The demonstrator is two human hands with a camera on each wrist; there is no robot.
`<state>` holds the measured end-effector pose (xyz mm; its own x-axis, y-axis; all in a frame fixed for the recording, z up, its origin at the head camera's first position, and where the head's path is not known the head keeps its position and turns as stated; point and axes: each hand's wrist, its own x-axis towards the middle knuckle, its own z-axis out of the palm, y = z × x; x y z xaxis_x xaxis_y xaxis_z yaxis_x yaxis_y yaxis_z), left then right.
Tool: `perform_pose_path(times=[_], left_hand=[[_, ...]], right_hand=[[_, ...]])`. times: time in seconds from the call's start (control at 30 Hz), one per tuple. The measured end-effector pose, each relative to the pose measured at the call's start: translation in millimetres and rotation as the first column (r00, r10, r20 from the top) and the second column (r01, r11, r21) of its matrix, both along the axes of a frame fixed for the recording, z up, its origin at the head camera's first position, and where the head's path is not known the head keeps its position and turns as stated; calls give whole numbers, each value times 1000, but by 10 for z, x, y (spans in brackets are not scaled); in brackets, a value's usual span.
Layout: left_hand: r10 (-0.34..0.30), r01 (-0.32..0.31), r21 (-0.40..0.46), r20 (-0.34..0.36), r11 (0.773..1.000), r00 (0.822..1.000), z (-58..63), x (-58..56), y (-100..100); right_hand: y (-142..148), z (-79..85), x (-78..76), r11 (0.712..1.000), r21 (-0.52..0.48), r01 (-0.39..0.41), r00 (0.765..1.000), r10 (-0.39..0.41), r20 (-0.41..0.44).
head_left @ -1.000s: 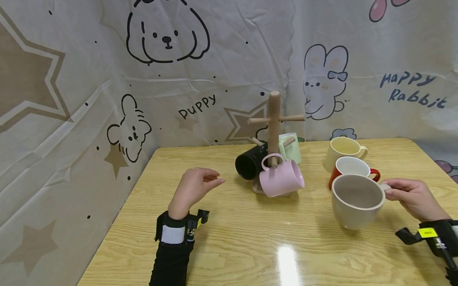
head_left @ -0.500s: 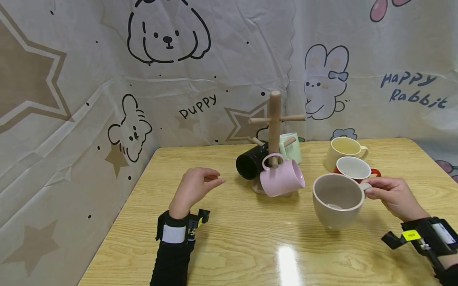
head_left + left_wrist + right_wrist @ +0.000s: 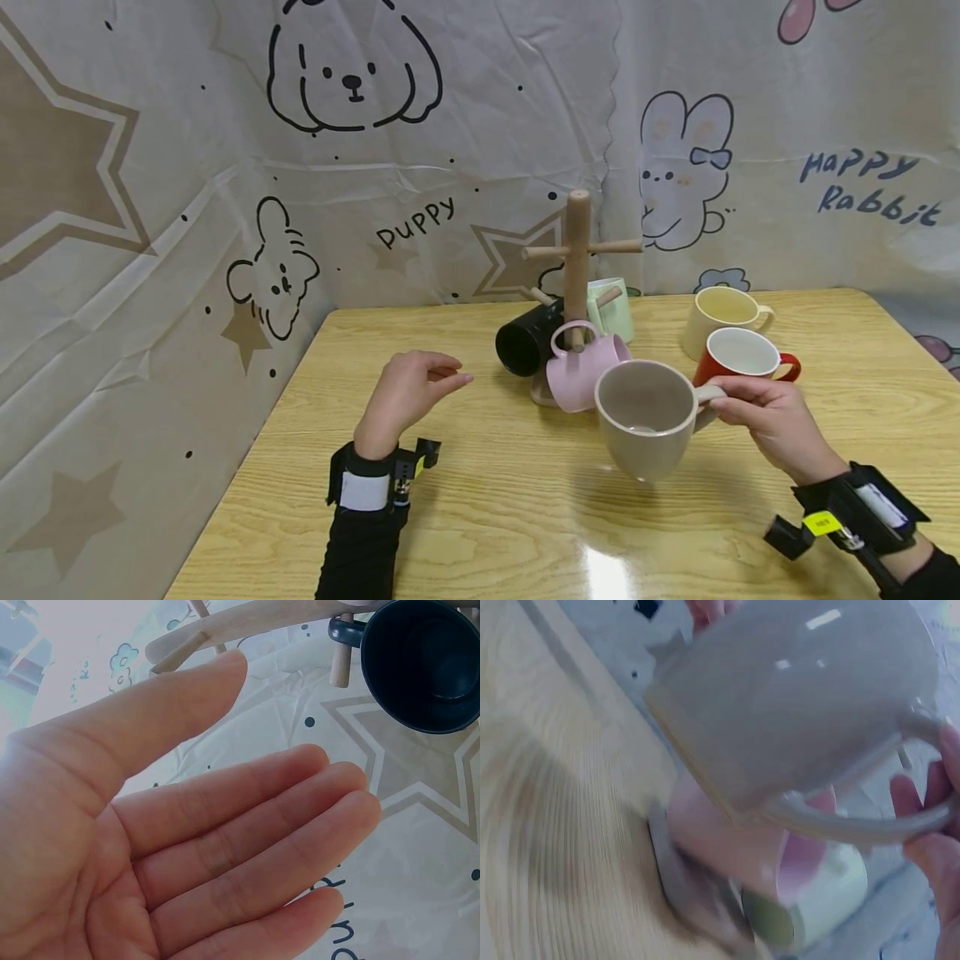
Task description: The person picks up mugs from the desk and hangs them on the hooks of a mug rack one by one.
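The rack [image 3: 577, 275] stands on the table [image 3: 495, 492], behind the foremost mug [image 3: 647, 433].

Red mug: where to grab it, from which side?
Probably the handle, coming from the right: the red mug's mouth faces up and its handle points that way, while the yellow mug sits behind it.

On the left wrist, below the hand [image 3: 408, 396], a black strap [image 3: 366, 465] is showing a white patch [image 3: 364, 492], a black bracket [image 3: 429, 452] with a yellow tag [image 3: 418, 467] is jutting out, and a creased black sleeve [image 3: 358, 557] is covering the forearm. The right wrist's black cuff [image 3: 840, 501] is bearing a pale panel [image 3: 881, 506], a silvery fitting [image 3: 850, 540], a yellow label [image 3: 822, 523] with tiny dark lettering and a blocky black mount [image 3: 789, 537], another black sleeve [image 3: 932, 577] showing behind.
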<state>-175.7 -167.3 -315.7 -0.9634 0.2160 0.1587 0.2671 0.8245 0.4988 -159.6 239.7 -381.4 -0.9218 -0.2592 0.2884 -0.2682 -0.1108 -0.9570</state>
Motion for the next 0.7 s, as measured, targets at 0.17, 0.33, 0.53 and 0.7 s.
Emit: perform_pose_path(times=[0.17,0.33,0.53,0.7], left_hand=[[2,-2,1,7,1000,1000,2,-1,7],[4,-4,3,9,1000,1000,8,4,11],[0,0,2,2,1000,1000,14,11,16],[-13,13,1,-2,1000,1000,15,14,31]], right_hand=[[-201,102,21,995,-98,-31,999,29,-12],[-404,209,32,989,-140,-46,999,43,-25],[-644,286,37,993,-116,-14,1000,12,-22],[-805,290,29,993,-113,17,1000,-19,-13]])
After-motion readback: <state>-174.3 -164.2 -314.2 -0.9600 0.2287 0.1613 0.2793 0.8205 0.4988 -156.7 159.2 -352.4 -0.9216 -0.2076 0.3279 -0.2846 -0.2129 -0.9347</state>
